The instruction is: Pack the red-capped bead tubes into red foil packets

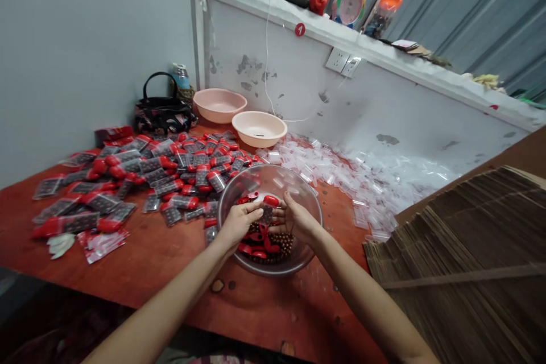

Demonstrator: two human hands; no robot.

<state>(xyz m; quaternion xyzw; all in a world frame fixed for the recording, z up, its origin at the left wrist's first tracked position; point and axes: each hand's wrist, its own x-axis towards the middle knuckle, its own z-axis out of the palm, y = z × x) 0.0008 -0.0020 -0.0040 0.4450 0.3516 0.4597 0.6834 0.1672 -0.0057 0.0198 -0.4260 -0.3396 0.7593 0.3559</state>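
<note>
Over a clear plastic bowl [313, 193], my left hand [237, 224] is closed, pinching a small clear container with a red cap [267, 214] between thumb and fingers. Dark contents show through its wall. My right hand [298, 219] is on the container's other side, thumb raised apart and fingers stretched toward it; whether the fingertips press on it is hard to see. Inside the bowl are small brown balls [286, 243] and several loose red caps [258, 253]. My hands hide part of the bowl's contents.
Filled red-capped containers [168, 168] are heaped at left on the red table [179, 264]. Clear empty containers [341, 173] spread to the right. Behind stand a pink basin [219, 103], a cream basin [259, 129] and a black handbag [164, 114]. Stacked cardboard [464, 244] borders the right side.
</note>
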